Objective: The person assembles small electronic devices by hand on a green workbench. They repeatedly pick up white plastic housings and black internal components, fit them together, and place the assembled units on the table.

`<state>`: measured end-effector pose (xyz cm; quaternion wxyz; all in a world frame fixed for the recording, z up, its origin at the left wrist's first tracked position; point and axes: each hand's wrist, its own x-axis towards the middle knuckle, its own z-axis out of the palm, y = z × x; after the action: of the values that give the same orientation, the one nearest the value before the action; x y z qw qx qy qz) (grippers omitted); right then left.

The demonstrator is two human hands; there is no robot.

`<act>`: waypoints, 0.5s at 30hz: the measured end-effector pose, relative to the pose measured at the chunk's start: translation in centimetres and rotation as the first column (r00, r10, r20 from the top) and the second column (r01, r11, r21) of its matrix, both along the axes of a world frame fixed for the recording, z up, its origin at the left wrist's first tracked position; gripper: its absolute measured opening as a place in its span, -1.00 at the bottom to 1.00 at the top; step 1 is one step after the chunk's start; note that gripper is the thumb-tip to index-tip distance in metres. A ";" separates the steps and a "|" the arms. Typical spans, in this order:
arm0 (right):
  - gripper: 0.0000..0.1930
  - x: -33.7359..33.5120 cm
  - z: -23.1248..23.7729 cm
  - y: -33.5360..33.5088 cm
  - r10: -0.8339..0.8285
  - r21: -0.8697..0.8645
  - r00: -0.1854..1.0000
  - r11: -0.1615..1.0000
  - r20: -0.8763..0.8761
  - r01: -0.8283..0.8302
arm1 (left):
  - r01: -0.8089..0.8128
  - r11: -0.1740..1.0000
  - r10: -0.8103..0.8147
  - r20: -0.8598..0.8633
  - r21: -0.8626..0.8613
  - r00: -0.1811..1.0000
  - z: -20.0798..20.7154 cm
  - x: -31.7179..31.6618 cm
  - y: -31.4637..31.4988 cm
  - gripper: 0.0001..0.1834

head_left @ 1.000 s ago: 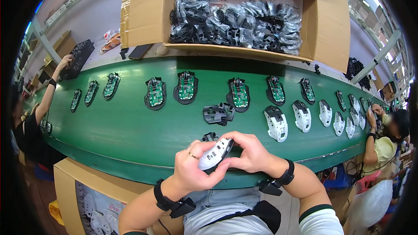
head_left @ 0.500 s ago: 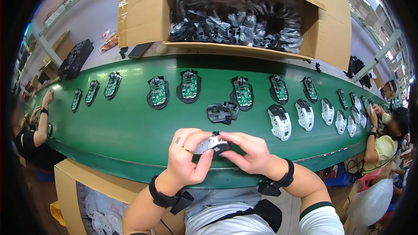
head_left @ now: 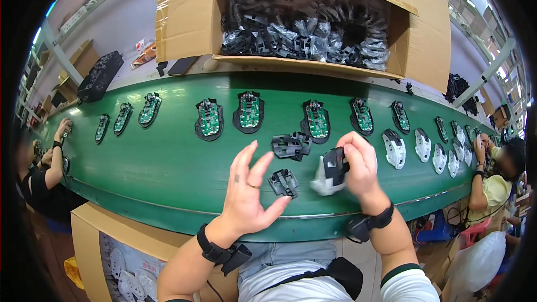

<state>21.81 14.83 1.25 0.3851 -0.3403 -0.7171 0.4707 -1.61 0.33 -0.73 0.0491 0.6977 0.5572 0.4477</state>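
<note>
My right hand (head_left: 361, 165) is closed on a white-and-black mouse shell (head_left: 329, 174), held tilted over the green work surface (head_left: 184, 170) and slightly blurred. Nothing is in my left hand (head_left: 246, 193); its fingers are spread and the thumb points toward a black plastic bracket (head_left: 284, 183) lying between my hands. Just beyond that bracket, more black plastic parts (head_left: 288, 146) lie clustered, close to a mouse base with a green circuit board (head_left: 317, 123).
Several circuit-board bases (head_left: 209, 120) line the far side. White-and-black shells (head_left: 394, 148) stand in a row at right. Behind is an open carton (head_left: 422, 50) of bagged black parts; another carton (head_left: 123, 229) sits at lower left. People work at both ends (head_left: 484, 162).
Both hands held a light-and-black piece together; now they are apart. My left hand has opened. The nearest shell has left the right-hand row, and a black bracket now lies between my hands.
</note>
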 end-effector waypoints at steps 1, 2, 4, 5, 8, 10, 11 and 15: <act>-0.84 0.5 1.5 1.1 -0.078 0.092 0.923 0.995 0.377 0.047 | -0.037 0.998 0.031 -0.130 -0.044 0.991 -0.1 0.1 0.1 -0.18; -0.86 0.9 0.7 1.7 -0.266 0.390 0.843 0.918 0.468 0.074 | -0.051 0.996 0.033 -0.244 -0.068 0.969 -0.3 0.3 0.1 -0.17; -0.83 0.6 0.0 2.2 -0.488 0.742 0.793 0.666 0.364 0.070 | -0.038 0.992 -0.001 -0.309 -0.119 0.951 -0.3 1.0 0.4 -0.16; -0.77 0.5 -0.2 1.9 -0.424 0.757 0.832 0.653 0.357 0.009 | -0.042 0.988 -0.015 -0.355 -0.150 0.935 -0.3 1.3 0.5 -0.15; -0.55 -2.5 -0.3 -1.2 -0.245 0.740 0.866 0.646 0.435 -0.188 | -0.035 0.990 -0.023 -0.390 -0.140 0.920 -0.5 1.6 1.7 -0.15; -0.29 -3.9 -1.3 -3.4 -0.184 0.642 0.771 0.685 0.610 -0.344 | -0.033 0.969 -0.068 -0.397 -0.243 0.915 -1.5 1.0 2.6 -0.13; -0.28 -4.0 -2.9 -3.5 -0.168 0.633 0.761 0.680 0.627 -0.371 | -0.034 0.955 -0.090 -0.399 -0.293 0.912 -1.9 0.7 2.7 -0.12; -0.28 -3.9 -3.1 -3.2 -0.026 0.577 0.841 0.739 0.540 -0.348 | -0.120 0.979 0.028 -0.473 -0.165 0.881 -1.1 1.1 1.5 -0.20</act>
<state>17.95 11.60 -1.84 0.2292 -0.2305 -0.9389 0.1131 -0.48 1.84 -1.83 -0.0379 0.7552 0.6188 0.2129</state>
